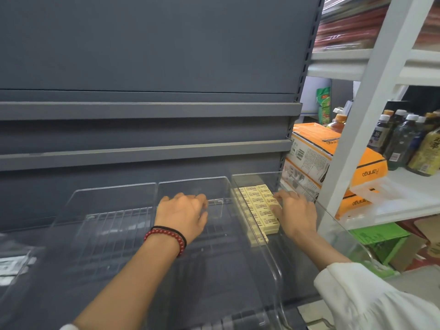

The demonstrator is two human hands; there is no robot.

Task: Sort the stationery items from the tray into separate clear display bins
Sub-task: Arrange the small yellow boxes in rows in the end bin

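The little blocks (258, 206) in the right clear bin (271, 258) are pale yellow with dark print, maybe letters. The shelf (142, 110) is grey. The bracelet (167, 235) is red. Far right boxes (314, 134) are orange.

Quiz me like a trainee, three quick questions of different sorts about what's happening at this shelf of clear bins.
1. True or false: the yellow packs lie in the rightmost clear bin.
2. Multiple choice: the right hand touches A) the yellow packs, B) a drink bottle, C) an orange carton.
3. Fill in: the left hand has a red bead ____ on its wrist.

Key: 1 true; 2 A; 3 bracelet.
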